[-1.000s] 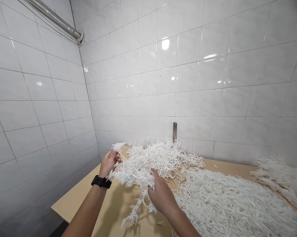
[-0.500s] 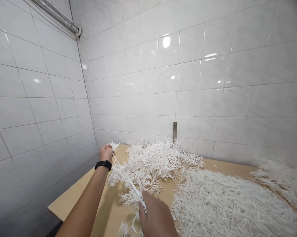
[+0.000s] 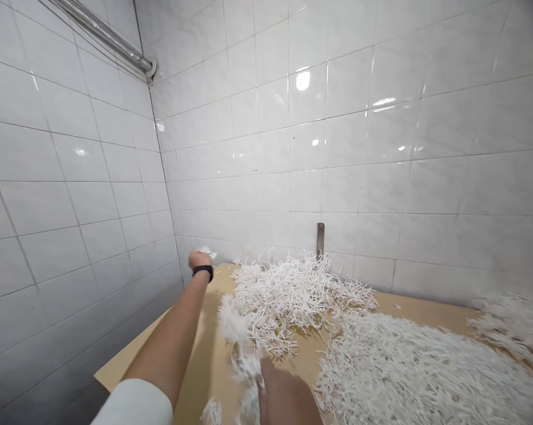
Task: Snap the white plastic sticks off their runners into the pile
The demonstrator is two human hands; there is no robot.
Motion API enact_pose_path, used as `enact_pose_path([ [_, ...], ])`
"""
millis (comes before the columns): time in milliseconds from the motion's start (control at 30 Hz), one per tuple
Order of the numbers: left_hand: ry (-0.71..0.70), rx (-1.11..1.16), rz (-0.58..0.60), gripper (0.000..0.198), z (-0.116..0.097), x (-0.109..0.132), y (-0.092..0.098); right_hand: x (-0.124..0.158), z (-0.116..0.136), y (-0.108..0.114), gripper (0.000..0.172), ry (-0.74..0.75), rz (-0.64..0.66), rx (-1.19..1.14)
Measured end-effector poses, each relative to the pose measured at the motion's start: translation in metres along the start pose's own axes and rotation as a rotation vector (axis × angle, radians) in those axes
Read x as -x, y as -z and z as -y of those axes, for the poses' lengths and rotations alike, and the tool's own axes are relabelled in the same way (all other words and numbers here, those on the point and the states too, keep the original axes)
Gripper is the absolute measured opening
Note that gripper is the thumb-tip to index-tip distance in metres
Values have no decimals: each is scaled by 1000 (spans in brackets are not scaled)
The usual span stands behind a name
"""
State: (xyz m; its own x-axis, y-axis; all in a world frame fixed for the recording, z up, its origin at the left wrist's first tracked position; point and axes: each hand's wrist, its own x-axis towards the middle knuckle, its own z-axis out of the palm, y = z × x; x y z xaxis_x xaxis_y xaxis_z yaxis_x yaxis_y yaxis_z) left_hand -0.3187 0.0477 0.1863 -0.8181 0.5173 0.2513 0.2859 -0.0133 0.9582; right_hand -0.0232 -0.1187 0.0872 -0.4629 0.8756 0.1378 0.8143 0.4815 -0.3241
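Note:
My left hand [image 3: 199,260] reaches to the far left corner of the table, closed around a small tuft of shredded white strips [image 3: 206,252]. A black wristband [image 3: 203,271] circles that wrist. My right hand [image 3: 284,395] sits blurred at the bottom edge, gripping a long hanging clump of the strips [image 3: 239,336]. Between my hands lies a loose heap of shredded white strips [image 3: 293,301] on the tan wooden table [image 3: 217,366]. Both hands are apart from the heap.
A dense mat of white strips [image 3: 425,372] covers the right foreground, with another mass [image 3: 518,324] beyond it. White tiled walls [image 3: 257,147] meet behind the table. A metal bracket [image 3: 320,239] stands on the wall, and a pipe-like light fitting [image 3: 104,35] runs high up.
My left hand has moved farther away toward the corner, and my right hand has dropped lower. The strand between them has parted, and a white sleeve now shows at the lower left.

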Motion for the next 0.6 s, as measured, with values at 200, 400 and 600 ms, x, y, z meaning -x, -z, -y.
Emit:
enact_pose_path([
  [200, 48, 189, 8, 33, -40, -3, 28, -12, -33, 8, 32, -17, -134, -278],
  [400, -116, 548, 168, 26, -57, 76, 50, -111, 17, 62, 78, 90, -161, -653],
  [600, 46, 745, 393, 33, -17, 180, 76, -149, 11, 69, 75, -57, -88, -677],
])
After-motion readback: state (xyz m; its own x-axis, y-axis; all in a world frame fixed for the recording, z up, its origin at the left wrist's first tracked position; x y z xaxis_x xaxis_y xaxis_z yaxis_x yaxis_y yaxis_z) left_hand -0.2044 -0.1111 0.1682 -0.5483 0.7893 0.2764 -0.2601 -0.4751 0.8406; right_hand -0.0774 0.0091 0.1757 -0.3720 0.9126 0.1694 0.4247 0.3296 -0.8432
